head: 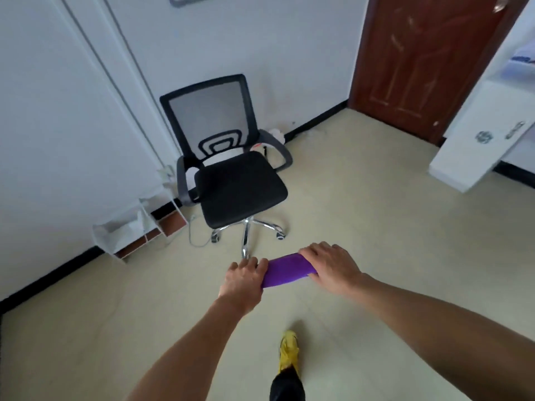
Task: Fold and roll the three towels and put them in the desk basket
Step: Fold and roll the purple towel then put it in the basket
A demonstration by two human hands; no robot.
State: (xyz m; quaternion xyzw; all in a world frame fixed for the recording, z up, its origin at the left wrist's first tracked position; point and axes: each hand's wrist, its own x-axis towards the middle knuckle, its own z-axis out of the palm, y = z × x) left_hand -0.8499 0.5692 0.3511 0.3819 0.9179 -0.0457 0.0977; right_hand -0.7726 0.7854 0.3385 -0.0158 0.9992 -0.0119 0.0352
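Purple towel (286, 270) was rolled into a tube, held up in the air above the floor (376, 227). I had my left hand (243, 277) clamped on one end and right hand (330, 266) wrapped over the other. Black office chair (231, 169) sat just ahead, yellow shoe (289, 350) below.

Chair (231, 169) before wall (260, 39)
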